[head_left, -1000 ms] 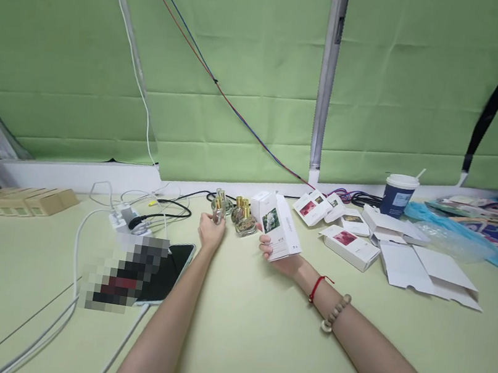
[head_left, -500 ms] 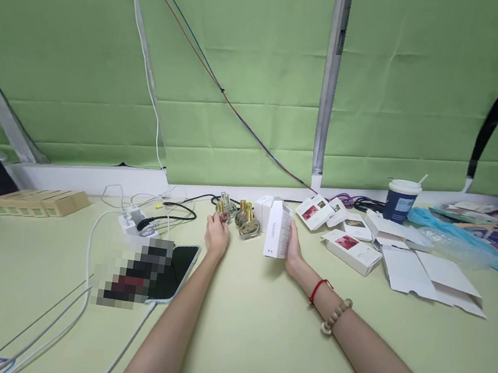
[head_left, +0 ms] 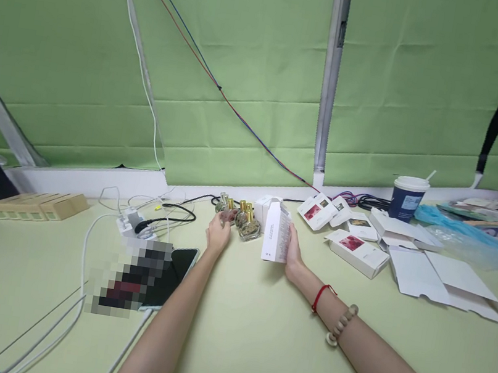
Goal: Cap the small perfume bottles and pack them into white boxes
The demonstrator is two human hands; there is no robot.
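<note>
My left hand [head_left: 218, 233] is closed round a small glass perfume bottle [head_left: 228, 216] with pinkish contents, its fingers partly hidden by the hand. Right beside it stand several more glass bottles with gold caps, the nearest a round perfume bottle [head_left: 250, 228]. In my right hand [head_left: 293, 257] is an upright white carton [head_left: 276, 234] with small print on its sides, the fingers wrapped round its right side. The carton's top flap sticks up. Behind it is another white box [head_left: 263, 206], partly covered.
Printed white cartons [head_left: 357, 252] and unfolded white card [head_left: 445, 281] lie to the right, near a blue paper cup [head_left: 407, 199] with a straw. On the left are a phone [head_left: 175, 272], a power strip [head_left: 134, 222] with cables, and tan boxes [head_left: 40, 205].
My left hand has shifted very slightly at the pinkish bottle, which shows a little more clearly. The right hand keeps the carton nearly in place; the camera view has moved a little.
</note>
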